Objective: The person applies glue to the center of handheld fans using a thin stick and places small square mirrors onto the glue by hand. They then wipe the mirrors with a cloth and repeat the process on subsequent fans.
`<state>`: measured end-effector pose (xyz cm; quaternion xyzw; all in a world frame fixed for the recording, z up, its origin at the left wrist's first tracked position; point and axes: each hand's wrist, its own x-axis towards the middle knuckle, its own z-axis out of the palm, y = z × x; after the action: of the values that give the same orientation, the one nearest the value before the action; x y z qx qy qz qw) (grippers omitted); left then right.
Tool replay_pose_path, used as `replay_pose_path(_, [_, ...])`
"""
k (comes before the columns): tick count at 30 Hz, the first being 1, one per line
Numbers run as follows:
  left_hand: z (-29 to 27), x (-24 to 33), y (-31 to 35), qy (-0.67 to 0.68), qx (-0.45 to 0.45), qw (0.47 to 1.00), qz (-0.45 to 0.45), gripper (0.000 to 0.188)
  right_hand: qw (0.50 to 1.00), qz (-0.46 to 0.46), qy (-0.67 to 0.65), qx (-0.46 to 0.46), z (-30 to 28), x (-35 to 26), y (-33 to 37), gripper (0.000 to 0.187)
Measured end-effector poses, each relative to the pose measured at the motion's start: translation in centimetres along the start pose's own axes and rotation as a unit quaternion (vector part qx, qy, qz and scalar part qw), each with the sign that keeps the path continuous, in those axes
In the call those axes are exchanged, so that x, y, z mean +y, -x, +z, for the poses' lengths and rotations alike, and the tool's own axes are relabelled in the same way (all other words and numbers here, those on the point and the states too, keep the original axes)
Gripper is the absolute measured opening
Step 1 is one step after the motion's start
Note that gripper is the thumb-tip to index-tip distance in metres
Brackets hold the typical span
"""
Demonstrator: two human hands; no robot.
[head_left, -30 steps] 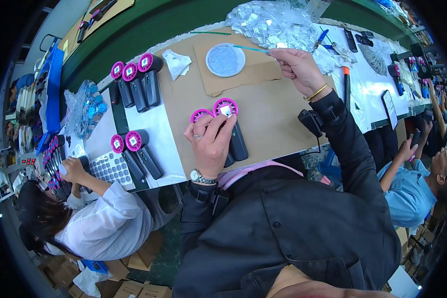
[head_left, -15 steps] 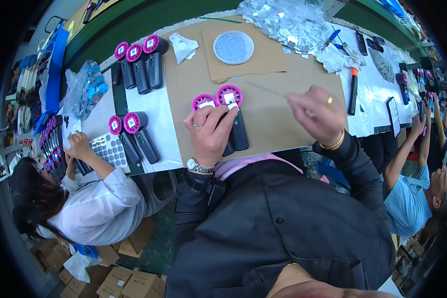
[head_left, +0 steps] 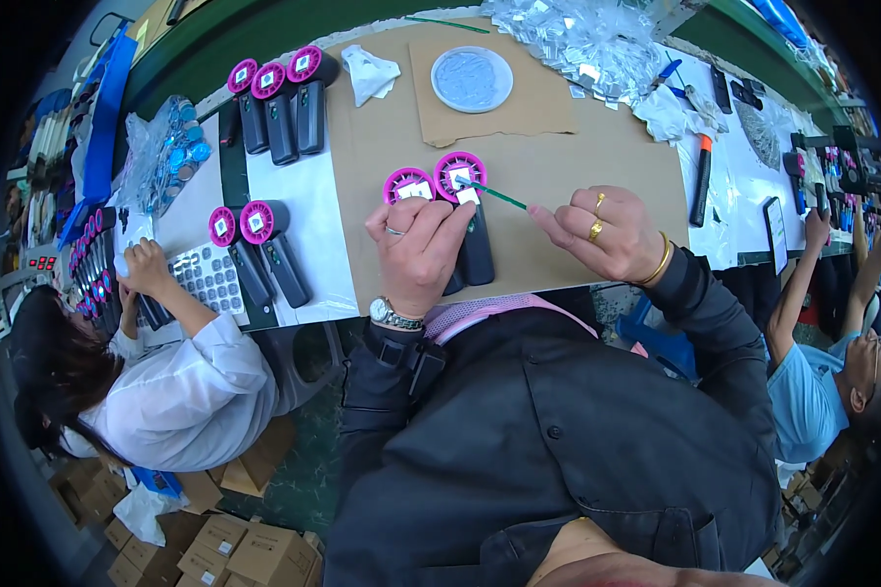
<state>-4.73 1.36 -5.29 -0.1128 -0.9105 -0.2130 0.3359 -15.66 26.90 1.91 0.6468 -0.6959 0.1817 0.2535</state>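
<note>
Two dark-handled devices with round pink heads, shaped like small handheld fans or dryers, lie side by side on the brown cardboard before me. My right hand [head_left: 607, 235] is closed in a pinch on a thin green stick [head_left: 504, 197]. The stick's tip touches the white square in the middle of the right device's pink head [head_left: 460, 174]. My left hand [head_left: 421, 240] lies over the left device [head_left: 408, 184], hiding most of its handle. Between its thumb and finger is a small white square piece [head_left: 468, 197], held just below the right head.
Beyond the devices, a round white dish of greyish paste [head_left: 472, 80] sits on a cardboard piece. Clear plastic bits [head_left: 578, 44] are heaped at the back; crumpled tissue [head_left: 370, 75] lies left of the dish. More pink-headed devices [head_left: 279, 117] stand left. An orange-and-black tool [head_left: 702, 181] lies right. Co-workers sit both sides.
My right hand has come left and lower, bringing the green stick's tip from near the dish onto the right device's head. My left hand stays over the devices with the white piece.
</note>
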Motion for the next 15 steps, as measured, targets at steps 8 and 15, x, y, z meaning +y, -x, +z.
replay_pose_path(8, [0.00, -0.02, -0.06, 0.004, -0.001, 1.000, -0.001, 0.032, 0.999, -0.019, 0.003, -0.031, -0.05, 0.30, -0.11, 0.041])
replay_pose_path(15, [0.07, -0.06, -0.09, 0.006, -0.002, 1.000, -0.002, 0.032, 0.999, -0.021, 0.001, -0.046, -0.60, 0.52, -0.39, 0.042])
